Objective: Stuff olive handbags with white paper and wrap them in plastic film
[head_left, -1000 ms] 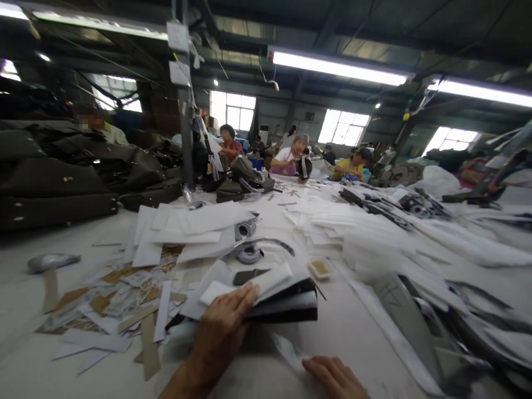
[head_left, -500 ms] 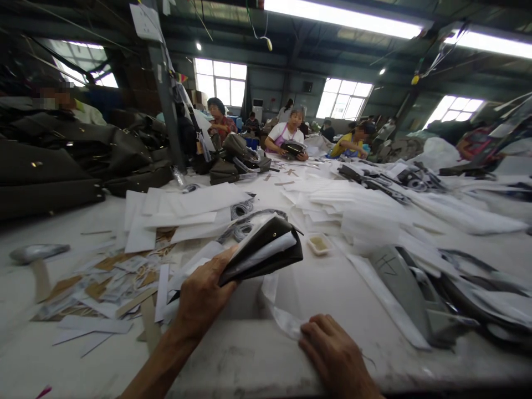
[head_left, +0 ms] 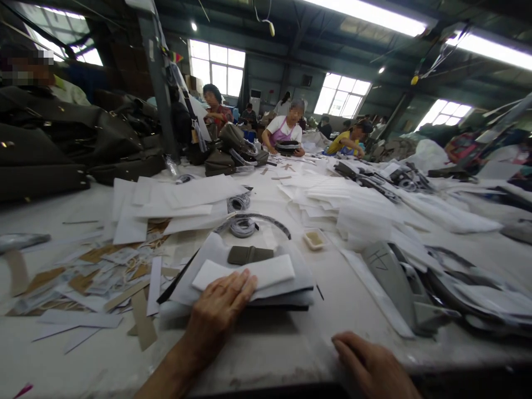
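- Right under your left hand [head_left: 224,302], a folded white foam piece [head_left: 274,272] is lying on a bigger translucent sheet [head_left: 305,270], with a dark flat item [head_left: 291,307] peeking out below, near the front of the white table [head_left: 266,360].
- Your left hand is resting open and palm-down, fingers nearly together, pressing on the foam and not wrapping around anything.
- Your right hand [head_left: 374,366] is hovering or resting by the table's front edge, fingers loosely curled, well apart from the foam; can't tell if it's pinching anything.
- Just behind the foam, a smooth olive-gray tab [head_left: 250,255] is sitting on the sheet.
- Behind that, a thin gray strap [head_left: 242,226] is lying coiled inside a curved dark band [head_left: 275,220], and a shallow, cloudy tub [head_left: 315,239] is sitting to the right.
- Over on your right, a chunky gray dispenser-like thing [head_left: 388,282] is showing dark strokes on its side, kinda like a 4 or an H, can't tell which.
- To your left, slim white paper strips [head_left: 81,318] and a tan card strip [head_left: 143,321] are scattering flat, with thin white foam sheets [head_left: 199,193] overlapping behind.
- Farther back, soft olive-dark bags [head_left: 45,158] are piling up left, and a person in a pink apron [head_left: 285,132] is holding a dark bag [head_left: 287,147].
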Tool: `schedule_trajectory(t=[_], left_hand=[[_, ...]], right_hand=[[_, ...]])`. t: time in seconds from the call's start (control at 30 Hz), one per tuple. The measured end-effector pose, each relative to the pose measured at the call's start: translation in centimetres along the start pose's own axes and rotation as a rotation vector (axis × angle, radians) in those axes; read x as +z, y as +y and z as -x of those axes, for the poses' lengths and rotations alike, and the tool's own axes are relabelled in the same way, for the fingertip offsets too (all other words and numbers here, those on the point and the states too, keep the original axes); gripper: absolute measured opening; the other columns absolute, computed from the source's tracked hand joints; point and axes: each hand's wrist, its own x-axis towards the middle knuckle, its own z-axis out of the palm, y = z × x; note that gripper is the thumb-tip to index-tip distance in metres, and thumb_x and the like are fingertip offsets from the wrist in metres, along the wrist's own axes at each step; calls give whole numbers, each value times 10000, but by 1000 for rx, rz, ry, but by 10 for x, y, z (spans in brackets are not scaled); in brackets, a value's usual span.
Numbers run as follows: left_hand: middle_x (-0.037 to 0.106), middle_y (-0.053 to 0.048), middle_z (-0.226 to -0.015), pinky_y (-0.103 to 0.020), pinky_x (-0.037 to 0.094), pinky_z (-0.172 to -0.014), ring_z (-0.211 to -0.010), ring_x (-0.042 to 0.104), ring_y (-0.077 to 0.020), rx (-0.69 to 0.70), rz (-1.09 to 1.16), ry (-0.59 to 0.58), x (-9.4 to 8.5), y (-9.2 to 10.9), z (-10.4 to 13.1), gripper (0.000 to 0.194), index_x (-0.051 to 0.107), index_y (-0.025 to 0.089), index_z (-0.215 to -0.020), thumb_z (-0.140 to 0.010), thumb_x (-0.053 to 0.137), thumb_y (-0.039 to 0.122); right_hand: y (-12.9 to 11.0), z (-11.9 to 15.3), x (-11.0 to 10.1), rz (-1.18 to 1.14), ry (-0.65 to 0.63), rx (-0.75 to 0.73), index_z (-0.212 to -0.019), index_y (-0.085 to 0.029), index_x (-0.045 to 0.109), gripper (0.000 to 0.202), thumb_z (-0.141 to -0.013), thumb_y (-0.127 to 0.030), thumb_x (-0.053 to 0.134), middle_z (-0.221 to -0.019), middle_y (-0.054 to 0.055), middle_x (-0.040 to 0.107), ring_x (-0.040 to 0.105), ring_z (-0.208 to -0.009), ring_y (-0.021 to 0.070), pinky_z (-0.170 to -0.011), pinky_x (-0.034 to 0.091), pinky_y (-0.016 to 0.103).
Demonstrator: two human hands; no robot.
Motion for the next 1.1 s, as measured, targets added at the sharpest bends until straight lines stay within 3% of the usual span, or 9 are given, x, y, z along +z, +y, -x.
schedule_trajectory(t=[0.1, 0.23, 0.33, 0.57, 0.73, 0.87, 0.93, 1.0, 1.1], left_hand=[[625, -37, -1333, -355, 391, -1076, -1244, 565, -198, 14, -30, 10, 12, 11, 13, 473, 548, 261, -1349, -960, 363, 66], [610, -27, -1354, -363, 379, -1078, -1247, 561, -202, 16, -54, -3, 15, 13, 17, 467, 557, 269, -1340, -981, 329, 76], [597, -32, -1369, -365, 389, -1062, -1246, 560, -211, 44, -82, -47, 14, 13, 12, 451, 550, 260, -1348, -979, 357, 87], [623, -44, -1334, -378, 394, -1041, -1196, 585, -215, -12, -103, -11, 21, 26, 7, 437, 580, 248, -1316, -985, 328, 115], [536, -76, -1431, -443, 361, -1082, -1271, 523, -275, 23, -96, -230, 1, 32, 2, 432, 517, 208, -1377, -962, 487, 325], [715, -138, -1099, -525, 408, -1037, -1043, 651, -301, 17, 20, -427, -13, 36, -41, 465, 698, 148, -1090, -865, 606, 544], [730, -123, -796, -497, 480, -933, -834, 694, -267, 19, 75, -612, -10, 38, -72, 347, 735, 140, -815, -918, 570, 427], [709, -115, -694, -430, 526, -779, -727, 698, -249, -46, 136, -758, 2, 39, -99, 294, 729, 152, -733, -931, 544, 269], [703, -138, -697, -336, 518, -654, -696, 701, -237, -208, 146, -802, 25, 38, -119, 262, 727, 131, -733, -911, 547, 199]], right_hand=[[-36, 0, -21, 263, 272, -453, -928, -266, 712, 169, -889, -401, 619, -881, 59, 731, 701, -821, 226, -721, 569, 299], [-108, -22, -11, 342, 228, -834, -1063, -240, 659, 175, -954, -196, 528, -960, 58, 705, 659, -951, 196, -841, 545, 309], [-137, -50, 12, 403, 185, -967, -1105, -201, 644, 194, -952, -178, 527, -1055, 73, 693, 610, -1068, 216, -982, 487, 384], [-104, -100, 34, 529, 76, -785, -883, -205, 687, 171, -963, -236, 538, -891, 39, 702, 620, -884, 186, -859, 491, 329], [-80, -96, 40, 571, 89, -742, -1195, -208, 636, 263, -971, -272, 514, -1170, 68, 671, 581, -1034, 232, -933, 465, 384], [-70, -92, 46, 628, 103, -709, -1315, -178, 573, 358, -982, -266, 475, -1303, 88, 625, 553, -1126, 262, -963, 451, 433], [-69, -93, 46, 636, 103, -714, -1307, -182, 582, 352, -991, -267, 453, -1298, 91, 629, 555, -1126, 259, -958, 453, 432], [-69, -94, 46, 638, 98, -716, -1293, -210, 592, 336, -996, -268, 445, -1290, 78, 633, 560, -1117, 251, -941, 459, 423], [-70, -93, 47, 624, 72, -691, -1289, -240, 585, 322, -983, -257, 488, -1294, 41, 628, 564, -1096, 242, -928, 461, 413]])
